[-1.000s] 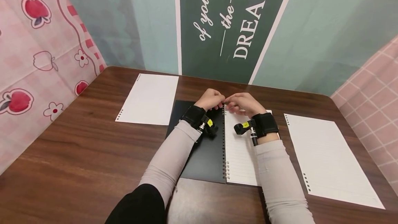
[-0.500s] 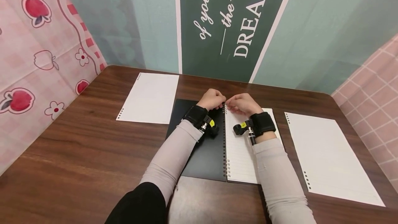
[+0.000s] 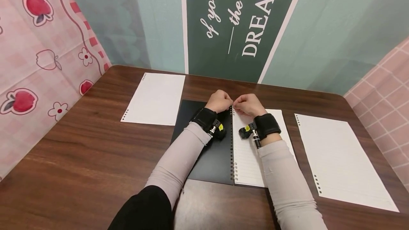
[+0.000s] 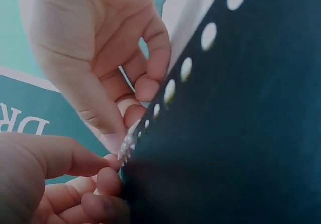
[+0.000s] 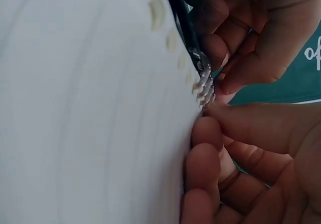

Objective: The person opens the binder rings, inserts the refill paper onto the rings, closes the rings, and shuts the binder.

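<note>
A loose-leaf notebook lies open, its black cover (image 3: 211, 162) to the left and white lined pages (image 3: 247, 168) to the right. Clear plastic binder rings (image 3: 235, 171) join some holes near the bottom, and more rings (image 5: 204, 86) sit at the top end. My left hand (image 3: 219, 101) pinches the top of the spine from the cover side. From the page side, my right hand (image 3: 250, 105) pinches the same spot with thumb and fingers. In the left wrist view, both hands' fingertips meet around the small rings (image 4: 127, 148). Whether those rings are fastened, I cannot tell.
One loose punched sheet (image 3: 154, 98) lies on the wooden table (image 3: 96, 144) left of the notebook. Another sheet (image 3: 343, 162) lies to the right. A curtain with white lettering (image 3: 236, 27) hangs behind the table's far edge.
Both hands stay at the top of the spine. The right hand has shifted slightly, its fingers drawn in closer to the rings. The camera view has tilted a little.
</note>
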`<state>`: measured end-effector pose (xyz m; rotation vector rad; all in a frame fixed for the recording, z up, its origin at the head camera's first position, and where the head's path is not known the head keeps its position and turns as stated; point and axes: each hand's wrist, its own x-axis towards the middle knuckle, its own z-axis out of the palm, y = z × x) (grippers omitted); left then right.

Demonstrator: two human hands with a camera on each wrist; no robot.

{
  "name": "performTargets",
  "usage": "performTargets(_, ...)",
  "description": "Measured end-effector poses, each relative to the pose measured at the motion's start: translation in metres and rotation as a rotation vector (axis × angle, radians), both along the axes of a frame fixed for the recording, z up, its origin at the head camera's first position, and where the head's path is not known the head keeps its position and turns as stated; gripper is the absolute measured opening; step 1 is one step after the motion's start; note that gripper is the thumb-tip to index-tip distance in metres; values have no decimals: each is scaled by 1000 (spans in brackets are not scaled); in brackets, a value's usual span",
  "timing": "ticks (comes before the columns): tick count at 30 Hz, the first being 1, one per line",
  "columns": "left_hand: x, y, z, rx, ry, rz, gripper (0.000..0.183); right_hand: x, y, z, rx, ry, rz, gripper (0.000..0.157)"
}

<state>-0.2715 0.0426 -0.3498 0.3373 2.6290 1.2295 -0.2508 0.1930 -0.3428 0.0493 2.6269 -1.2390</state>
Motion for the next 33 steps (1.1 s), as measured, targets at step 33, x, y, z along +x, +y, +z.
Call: performTargets(33,-1,-7,0,-13,-17,-65,15,-6,-3,-1,101,80,69,13)
